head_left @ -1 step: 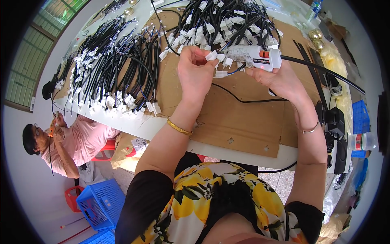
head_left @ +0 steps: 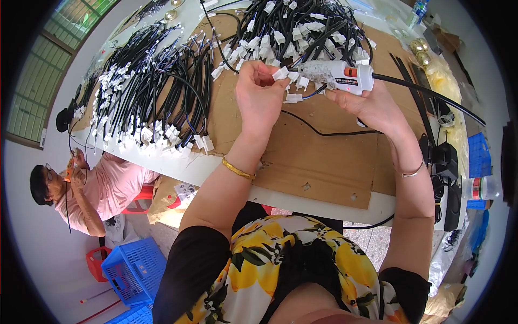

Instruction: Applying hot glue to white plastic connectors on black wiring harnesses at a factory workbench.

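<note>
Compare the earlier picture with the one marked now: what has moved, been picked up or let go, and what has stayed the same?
Nothing has visibly changed. The left hand still pinches a white connector on a black wire, and the right hand still holds the white glue gun against it. The wire bundles, the cardboard sheet and the seated person in pink all lie as before.

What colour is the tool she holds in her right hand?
White, with an orange patch, the glue gun in her right hand, head view.

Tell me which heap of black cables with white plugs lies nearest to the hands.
The tangled heap at the table's far edge, right behind the left hand and right hand. The combed-out heap lies further off, to the left.
</note>
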Available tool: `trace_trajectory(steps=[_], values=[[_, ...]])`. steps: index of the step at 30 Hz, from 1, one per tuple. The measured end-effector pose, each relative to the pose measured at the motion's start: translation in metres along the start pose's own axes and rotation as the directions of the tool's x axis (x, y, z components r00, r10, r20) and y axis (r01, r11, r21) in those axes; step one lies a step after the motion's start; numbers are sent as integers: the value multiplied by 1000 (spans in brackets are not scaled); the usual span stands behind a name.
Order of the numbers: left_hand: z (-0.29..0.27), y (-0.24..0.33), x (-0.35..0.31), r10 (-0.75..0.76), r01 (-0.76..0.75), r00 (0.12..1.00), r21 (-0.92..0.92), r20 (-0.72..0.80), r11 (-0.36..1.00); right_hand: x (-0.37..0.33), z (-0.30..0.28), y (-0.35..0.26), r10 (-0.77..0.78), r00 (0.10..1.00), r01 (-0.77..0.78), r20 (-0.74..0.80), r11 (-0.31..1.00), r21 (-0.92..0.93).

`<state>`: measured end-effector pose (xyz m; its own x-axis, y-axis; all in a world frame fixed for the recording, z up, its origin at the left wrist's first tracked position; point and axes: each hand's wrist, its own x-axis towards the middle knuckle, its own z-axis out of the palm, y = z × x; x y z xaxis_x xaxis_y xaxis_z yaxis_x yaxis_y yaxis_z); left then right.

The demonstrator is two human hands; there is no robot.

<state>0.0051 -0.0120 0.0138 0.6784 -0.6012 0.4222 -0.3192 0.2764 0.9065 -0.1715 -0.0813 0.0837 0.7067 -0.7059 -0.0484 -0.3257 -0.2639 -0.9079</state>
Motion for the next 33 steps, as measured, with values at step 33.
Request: trace_trajectory(steps=[33], values=[[2, 0, -2, 82, -77, 996, 150, -24, 986, -2, 4, 1, -81, 997, 81, -4, 997, -16]])
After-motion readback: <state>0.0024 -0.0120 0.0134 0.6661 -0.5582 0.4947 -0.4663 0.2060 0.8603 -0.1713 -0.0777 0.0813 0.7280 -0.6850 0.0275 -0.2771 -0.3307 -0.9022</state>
